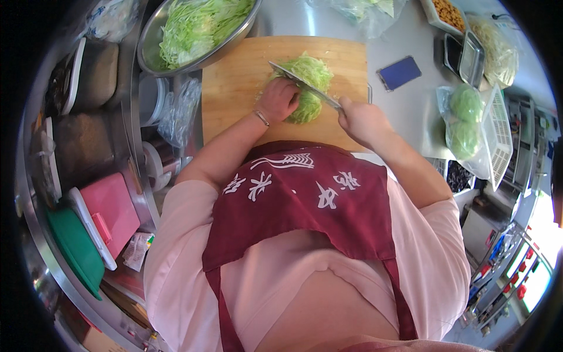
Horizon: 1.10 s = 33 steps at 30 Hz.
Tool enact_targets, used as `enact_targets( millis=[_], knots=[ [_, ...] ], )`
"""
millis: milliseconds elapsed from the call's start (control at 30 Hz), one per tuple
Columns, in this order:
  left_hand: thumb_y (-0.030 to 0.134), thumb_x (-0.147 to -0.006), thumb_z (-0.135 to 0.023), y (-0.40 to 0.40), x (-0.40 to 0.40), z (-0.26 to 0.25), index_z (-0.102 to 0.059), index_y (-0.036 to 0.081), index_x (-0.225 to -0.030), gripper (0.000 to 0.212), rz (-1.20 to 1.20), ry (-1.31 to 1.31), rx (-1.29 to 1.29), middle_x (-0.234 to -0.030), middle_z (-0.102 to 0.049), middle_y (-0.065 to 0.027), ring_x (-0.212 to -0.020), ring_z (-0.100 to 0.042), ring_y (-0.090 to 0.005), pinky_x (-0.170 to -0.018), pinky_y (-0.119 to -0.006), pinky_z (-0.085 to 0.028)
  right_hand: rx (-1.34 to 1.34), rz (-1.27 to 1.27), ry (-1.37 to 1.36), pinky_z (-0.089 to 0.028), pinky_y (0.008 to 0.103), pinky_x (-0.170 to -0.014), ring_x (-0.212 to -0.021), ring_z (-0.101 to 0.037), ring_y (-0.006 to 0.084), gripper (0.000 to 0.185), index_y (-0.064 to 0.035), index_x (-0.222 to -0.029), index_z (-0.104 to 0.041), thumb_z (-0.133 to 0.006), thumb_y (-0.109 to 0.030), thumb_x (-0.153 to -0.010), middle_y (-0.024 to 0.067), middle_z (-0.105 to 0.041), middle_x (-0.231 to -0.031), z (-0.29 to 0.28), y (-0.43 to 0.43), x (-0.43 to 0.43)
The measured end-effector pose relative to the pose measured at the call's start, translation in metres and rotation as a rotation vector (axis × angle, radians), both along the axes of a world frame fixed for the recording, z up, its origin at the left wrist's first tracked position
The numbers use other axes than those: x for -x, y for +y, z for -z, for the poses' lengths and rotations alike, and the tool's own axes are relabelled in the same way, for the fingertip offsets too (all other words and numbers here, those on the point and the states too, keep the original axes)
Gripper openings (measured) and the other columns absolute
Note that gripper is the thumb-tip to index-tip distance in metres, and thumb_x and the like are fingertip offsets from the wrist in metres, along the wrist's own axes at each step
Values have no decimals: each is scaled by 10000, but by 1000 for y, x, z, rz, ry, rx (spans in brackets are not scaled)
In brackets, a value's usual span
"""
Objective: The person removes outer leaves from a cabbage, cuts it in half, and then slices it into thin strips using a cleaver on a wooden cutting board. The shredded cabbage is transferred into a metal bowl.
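On a wooden cutting board lies a piece of green cabbage, with a heap of fine cabbage shreds on the far side of the blade. My right hand grips the handle of a kitchen knife, whose blade slants across the cabbage to the upper left. My left hand, with a bracelet at the wrist, holds the cabbage piece from the left with curled fingers close to the blade. The hand and blade hide part of the cabbage.
A steel bowl of shredded cabbage overlaps the board's far left corner. Right of the board lies a phone. Farther right are bagged cabbages and a white plastic basket. A clear plastic bag is at the left.
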<state>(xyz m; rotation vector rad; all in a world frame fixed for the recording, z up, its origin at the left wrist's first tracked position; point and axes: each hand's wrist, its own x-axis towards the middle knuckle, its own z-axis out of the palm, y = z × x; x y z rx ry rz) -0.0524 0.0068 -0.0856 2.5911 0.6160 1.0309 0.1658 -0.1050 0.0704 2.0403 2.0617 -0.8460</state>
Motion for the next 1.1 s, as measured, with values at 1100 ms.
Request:
enact_targets(
  millis=[1100],
  knots=[
    [105,-750,-699,-1,3,-2,-601,94,-964,236,-11,13,13,-983,-572,-113,-963,-555,-334,-863,-436,-467,22,-6,30,-503,527,-748,-847,-653,415,233,-25,-1032,-524,-423,-219,-952,228,-673,-890,72,34,19]
  ],
)
